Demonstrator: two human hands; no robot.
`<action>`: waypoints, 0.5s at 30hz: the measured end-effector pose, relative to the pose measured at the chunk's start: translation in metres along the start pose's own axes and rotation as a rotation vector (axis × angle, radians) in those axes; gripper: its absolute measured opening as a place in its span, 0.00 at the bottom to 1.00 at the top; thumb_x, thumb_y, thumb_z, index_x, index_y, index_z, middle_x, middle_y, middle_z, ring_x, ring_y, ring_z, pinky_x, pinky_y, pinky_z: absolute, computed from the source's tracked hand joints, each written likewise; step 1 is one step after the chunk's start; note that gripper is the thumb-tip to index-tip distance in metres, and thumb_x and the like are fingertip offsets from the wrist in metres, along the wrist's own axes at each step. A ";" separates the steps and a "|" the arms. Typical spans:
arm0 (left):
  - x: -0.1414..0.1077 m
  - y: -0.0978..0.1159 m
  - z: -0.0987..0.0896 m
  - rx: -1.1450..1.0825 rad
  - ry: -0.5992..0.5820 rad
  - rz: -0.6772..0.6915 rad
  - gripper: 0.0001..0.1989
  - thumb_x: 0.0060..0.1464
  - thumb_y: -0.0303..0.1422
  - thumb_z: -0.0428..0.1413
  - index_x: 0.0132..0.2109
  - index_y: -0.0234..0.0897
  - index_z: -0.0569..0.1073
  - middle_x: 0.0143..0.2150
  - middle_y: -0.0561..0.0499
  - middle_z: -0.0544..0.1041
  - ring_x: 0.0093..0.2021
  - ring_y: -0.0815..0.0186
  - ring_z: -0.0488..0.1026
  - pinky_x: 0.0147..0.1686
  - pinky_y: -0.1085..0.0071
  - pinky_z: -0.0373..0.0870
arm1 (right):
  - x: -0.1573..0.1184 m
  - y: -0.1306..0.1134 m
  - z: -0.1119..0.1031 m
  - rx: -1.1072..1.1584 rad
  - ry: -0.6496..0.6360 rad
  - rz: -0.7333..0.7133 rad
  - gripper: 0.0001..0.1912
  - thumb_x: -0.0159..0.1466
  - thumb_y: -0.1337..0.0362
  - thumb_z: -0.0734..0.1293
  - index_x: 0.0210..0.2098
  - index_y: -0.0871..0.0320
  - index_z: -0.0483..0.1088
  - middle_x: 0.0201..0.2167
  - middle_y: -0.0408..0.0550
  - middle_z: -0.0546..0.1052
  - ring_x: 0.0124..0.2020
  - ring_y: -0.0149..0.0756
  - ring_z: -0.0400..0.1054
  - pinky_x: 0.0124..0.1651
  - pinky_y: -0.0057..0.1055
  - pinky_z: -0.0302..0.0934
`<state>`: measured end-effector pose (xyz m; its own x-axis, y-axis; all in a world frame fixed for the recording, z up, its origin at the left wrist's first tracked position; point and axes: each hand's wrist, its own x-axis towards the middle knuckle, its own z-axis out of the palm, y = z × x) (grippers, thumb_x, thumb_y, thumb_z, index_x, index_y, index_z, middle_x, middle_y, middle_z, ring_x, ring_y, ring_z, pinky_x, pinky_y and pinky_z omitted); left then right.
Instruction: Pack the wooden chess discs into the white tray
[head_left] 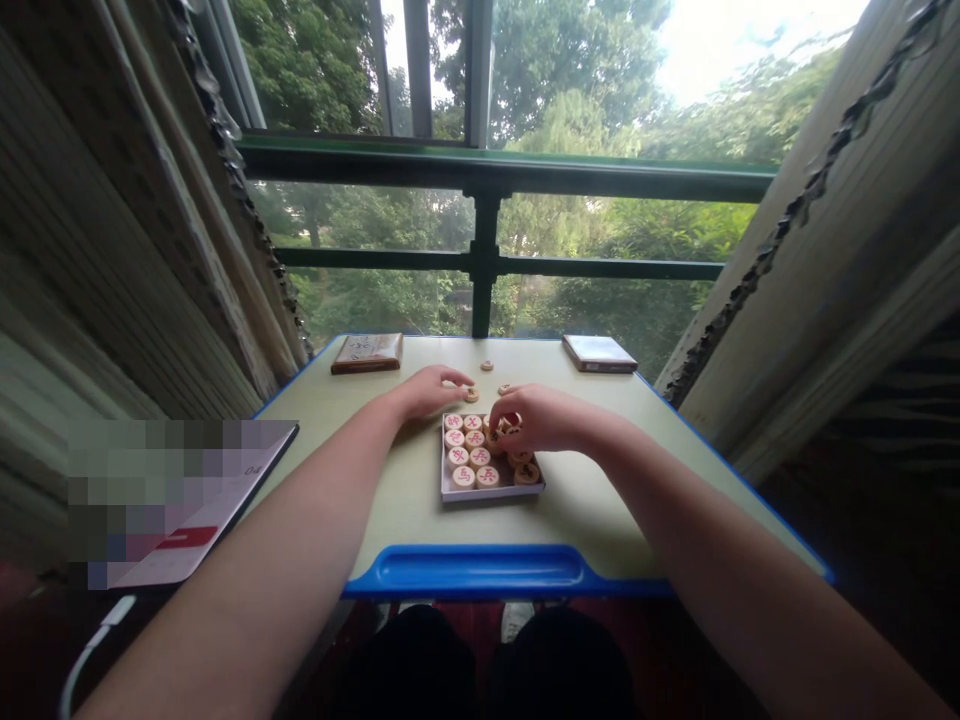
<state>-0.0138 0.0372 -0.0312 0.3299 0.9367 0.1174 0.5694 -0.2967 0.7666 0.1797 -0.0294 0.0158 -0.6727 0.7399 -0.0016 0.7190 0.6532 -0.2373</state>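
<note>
A shallow white-edged box (491,494) holds several round wooden Chinese chess pieces (474,439), many with red characters, laid in rows. Over the right part of the box is my right hand (529,418), fingers curled down around a chess piece (495,440); the hand hides some pieces beneath it. My left hand (433,390) is just beyond the box's left corner, thumb and index finger apart, their tips at a loose chess piece (472,395) on the table. Another loose piece (504,389) lies behind the box, and one more (487,366) is farther back.
The pale folding table (405,510) has a blue rim and a blue front tray (480,568). Flat boxes stand at the back left (367,353) and back right (600,353). A partly blurred screen device (202,530) with a white cable (101,635) is at left. Curtains flank the railed window.
</note>
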 end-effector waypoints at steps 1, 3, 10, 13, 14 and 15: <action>-0.001 0.001 0.000 0.008 -0.024 0.025 0.15 0.39 0.37 0.60 0.36 0.36 0.78 0.33 0.49 0.75 0.31 0.67 0.67 0.31 0.75 0.62 | 0.000 0.000 0.000 0.001 0.007 -0.005 0.11 0.49 0.64 0.68 0.33 0.58 0.75 0.27 0.45 0.71 0.26 0.28 0.60 0.28 0.24 0.52; -0.002 0.003 0.001 -0.002 -0.037 0.050 0.14 0.37 0.37 0.61 0.33 0.36 0.78 0.33 0.49 0.75 0.32 0.66 0.67 0.31 0.75 0.62 | 0.000 0.001 -0.001 0.002 0.023 -0.016 0.11 0.49 0.64 0.68 0.33 0.59 0.75 0.27 0.45 0.71 0.26 0.28 0.60 0.28 0.24 0.52; -0.004 0.007 0.003 -0.010 -0.002 -0.038 0.12 0.36 0.34 0.62 0.32 0.35 0.78 0.19 0.55 0.68 0.23 0.70 0.64 0.25 0.76 0.60 | -0.001 0.000 -0.002 0.015 0.016 0.011 0.09 0.50 0.64 0.68 0.32 0.59 0.74 0.25 0.44 0.71 0.25 0.29 0.61 0.27 0.24 0.52; -0.005 0.008 0.004 -0.011 0.009 -0.033 0.12 0.36 0.34 0.62 0.32 0.35 0.78 0.18 0.56 0.66 0.22 0.71 0.63 0.25 0.76 0.60 | -0.001 -0.001 -0.001 0.012 0.023 0.003 0.09 0.50 0.64 0.68 0.31 0.59 0.75 0.25 0.45 0.71 0.25 0.29 0.61 0.28 0.24 0.52; -0.005 0.008 0.004 -0.010 0.010 -0.030 0.12 0.35 0.34 0.62 0.32 0.35 0.78 0.18 0.56 0.66 0.22 0.71 0.63 0.25 0.76 0.60 | -0.001 -0.001 -0.001 0.011 0.025 0.003 0.09 0.50 0.64 0.68 0.31 0.59 0.75 0.25 0.45 0.71 0.25 0.29 0.61 0.28 0.24 0.52; -0.005 0.008 0.004 -0.008 0.010 -0.028 0.12 0.35 0.34 0.62 0.32 0.35 0.78 0.18 0.56 0.66 0.22 0.71 0.63 0.25 0.76 0.60 | -0.001 -0.001 -0.001 0.012 0.025 0.004 0.10 0.50 0.63 0.68 0.32 0.59 0.75 0.25 0.45 0.71 0.25 0.28 0.61 0.28 0.24 0.53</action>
<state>-0.0080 0.0299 -0.0280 0.3059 0.9466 0.1022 0.5721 -0.2686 0.7749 0.1796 -0.0306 0.0176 -0.6653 0.7463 0.0220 0.7194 0.6486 -0.2487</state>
